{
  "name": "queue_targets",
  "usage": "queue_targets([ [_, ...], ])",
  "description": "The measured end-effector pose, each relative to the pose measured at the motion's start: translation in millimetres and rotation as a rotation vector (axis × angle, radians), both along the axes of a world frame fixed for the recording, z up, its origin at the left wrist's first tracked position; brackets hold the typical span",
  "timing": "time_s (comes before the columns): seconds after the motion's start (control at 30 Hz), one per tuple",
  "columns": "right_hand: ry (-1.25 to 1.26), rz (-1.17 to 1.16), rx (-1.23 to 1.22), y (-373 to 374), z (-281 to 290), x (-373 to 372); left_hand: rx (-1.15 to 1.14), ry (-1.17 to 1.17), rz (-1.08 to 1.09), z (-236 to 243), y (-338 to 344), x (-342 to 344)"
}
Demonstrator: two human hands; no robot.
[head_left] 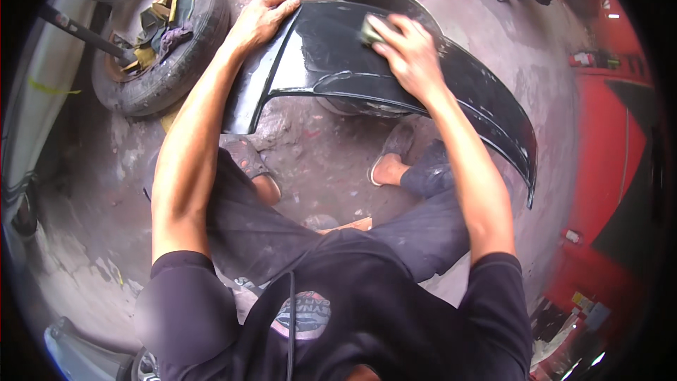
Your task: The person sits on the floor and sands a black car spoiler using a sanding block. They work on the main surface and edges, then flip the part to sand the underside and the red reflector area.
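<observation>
"Where's the panel (331, 46)?"

"Just beyond the feet (388, 168). The left hand (261, 22) lies half-curled over its upper-left edge; the right hand (411, 49), partly closed, holds a pad (368, 31) against it."

"Handling?"

"Probably light, stiff, slick; best held by its edges."

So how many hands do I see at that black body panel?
2: the left hand rests on the upper-left edge of the black body panel, and the right hand holds a small pad at its upper middle. No third shows.
</observation>
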State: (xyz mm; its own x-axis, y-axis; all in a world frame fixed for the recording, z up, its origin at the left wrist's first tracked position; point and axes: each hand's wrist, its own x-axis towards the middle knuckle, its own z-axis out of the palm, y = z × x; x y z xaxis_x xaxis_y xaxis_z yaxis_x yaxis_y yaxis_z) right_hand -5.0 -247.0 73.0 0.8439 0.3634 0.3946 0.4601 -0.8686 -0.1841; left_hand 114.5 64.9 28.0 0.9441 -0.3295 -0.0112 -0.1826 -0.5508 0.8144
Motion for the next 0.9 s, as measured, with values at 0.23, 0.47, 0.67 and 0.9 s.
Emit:
queue_targets([
  [0.23,0.097,0.1,0.011,38,6,-15,-0.004,0.058,0.069,-16,9,2],
  [0.47,-0.028,0.069,-0.005,47,-5,34,0.01,0.04,0.005,-11,2,6],
  [0.67,0.078,0.159,0.037,43,4,-41,-0.014,0.001,0.033,-20,5,2],
  [0.9,-0.037,0.062,-0.016,72,-2,29,0.0,0.045,0.058,-16,7,3],
])
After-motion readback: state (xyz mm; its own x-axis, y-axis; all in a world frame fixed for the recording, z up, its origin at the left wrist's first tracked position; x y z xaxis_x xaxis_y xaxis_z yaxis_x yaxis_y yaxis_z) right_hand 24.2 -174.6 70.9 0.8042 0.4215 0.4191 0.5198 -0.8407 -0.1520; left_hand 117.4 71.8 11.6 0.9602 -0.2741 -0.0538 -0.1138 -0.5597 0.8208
